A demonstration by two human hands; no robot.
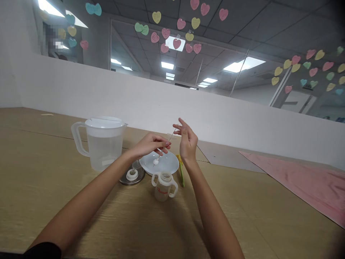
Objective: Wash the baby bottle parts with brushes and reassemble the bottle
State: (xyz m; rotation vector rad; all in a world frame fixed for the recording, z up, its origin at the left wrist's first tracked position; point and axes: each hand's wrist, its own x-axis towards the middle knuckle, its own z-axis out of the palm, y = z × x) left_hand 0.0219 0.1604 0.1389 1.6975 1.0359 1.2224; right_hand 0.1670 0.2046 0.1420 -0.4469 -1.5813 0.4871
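Observation:
Over the white bowl (172, 162), my left hand (152, 144) pinches a thin clear straw with a white end piece (156, 162) hanging below the fingers. A thin wire (174, 132) runs up from that pinch, slanting toward my right hand (188, 142). My right hand's fingers are bent around the wire's looped upper end, with the thumb close by. Below the hands stands a small two-handled cup (162, 192), uncovered, with red lettering. Left of it, a white bottle collar (132, 175) lies on a round metal tray (131, 182), beside a clear piece partly hidden by my left forearm.
A lidded clear pitcher (105, 144) with water stands at the left. A yellow-and-green long-handled tool (182, 174) lies right of the bowl. A pink cloth (304, 180) covers the table's right side. Behind the table (107, 223) runs a low white wall (134, 97) under glass.

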